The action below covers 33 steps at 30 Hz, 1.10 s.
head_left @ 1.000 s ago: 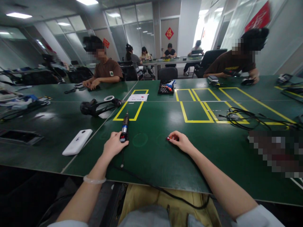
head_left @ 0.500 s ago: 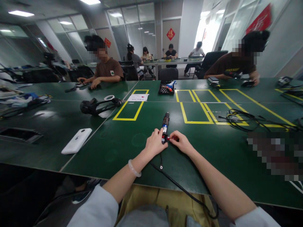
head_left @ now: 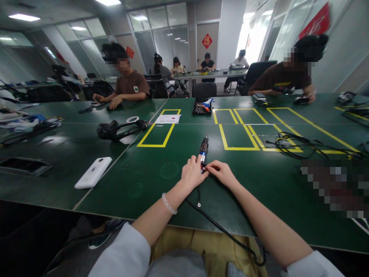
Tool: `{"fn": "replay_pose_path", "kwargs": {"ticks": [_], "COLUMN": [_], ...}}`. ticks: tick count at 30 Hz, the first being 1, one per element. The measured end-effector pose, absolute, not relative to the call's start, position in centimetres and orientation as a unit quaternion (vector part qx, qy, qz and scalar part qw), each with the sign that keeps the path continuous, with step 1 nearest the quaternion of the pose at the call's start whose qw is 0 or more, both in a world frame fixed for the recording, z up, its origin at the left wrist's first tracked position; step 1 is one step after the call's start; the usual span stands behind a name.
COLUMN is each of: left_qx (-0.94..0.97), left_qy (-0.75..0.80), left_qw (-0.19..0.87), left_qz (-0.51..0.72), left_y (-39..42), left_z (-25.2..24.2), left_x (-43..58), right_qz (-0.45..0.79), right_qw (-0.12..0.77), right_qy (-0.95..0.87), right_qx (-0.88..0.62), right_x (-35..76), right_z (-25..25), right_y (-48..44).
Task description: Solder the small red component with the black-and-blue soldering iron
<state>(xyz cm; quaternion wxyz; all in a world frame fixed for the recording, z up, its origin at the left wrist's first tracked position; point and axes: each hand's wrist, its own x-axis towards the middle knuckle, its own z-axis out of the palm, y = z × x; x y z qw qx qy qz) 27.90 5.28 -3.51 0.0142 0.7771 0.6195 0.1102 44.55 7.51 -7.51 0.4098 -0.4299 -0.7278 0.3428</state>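
A slim cylindrical tool (head_left: 203, 147) with a black-brown nose and a silver and blue middle lies on the green table, its nose pointing away from me. My left hand (head_left: 192, 173) grips its rear part, fingers on the left side and thumb at the near end. At that end sits a small red part (head_left: 203, 168). My right hand (head_left: 224, 173) pinches at the red part from the right; the fingertips hide the exact contact. A black cable (head_left: 220, 229) runs from beneath my left hand over the table edge. Beside it, a short lead ends in a metal ring terminal (head_left: 198, 205).
To the left lie a white phone (head_left: 93, 172) and a black headset-like device (head_left: 115, 130). Ahead is a black tray (head_left: 198, 112) with tools. Yellow tape outlines (head_left: 240, 149) and coiled black cables (head_left: 291, 143) are on the right. Co-workers sit across the table.
My left hand has shifted slightly right and turned with the tool. My right fingertips have come closer to the tool, and the red part sits nearer its body.
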Motion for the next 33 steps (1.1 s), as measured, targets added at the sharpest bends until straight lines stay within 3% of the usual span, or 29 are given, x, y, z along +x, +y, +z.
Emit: {"fn": "replay_pose_path", "kwargs": {"ticks": [11,26,33], "left_qx": [0.782,0.645,0.56], "left_qy": [0.616,0.759,0.818], "left_qw": [-0.052,-0.077,-0.094], "left_qz": [0.083,-0.047,-0.095], "left_y": [5.1,3.6,2.9], "left_z": [-3.0,-2.4,-0.4], "left_x": [24.8,0.7,-3.0], "right_qz": [0.392,0.372,0.37], "right_qw": [0.406,0.361,0.363], "right_qy": [-0.708,-0.734,-0.735], "right_qx": [-0.425,-0.439,-0.437], "right_x": [44.7,44.5,44.4], "right_z": [-7.8,-7.0,-6.7], "right_y": [7.7,7.2,7.0]}}
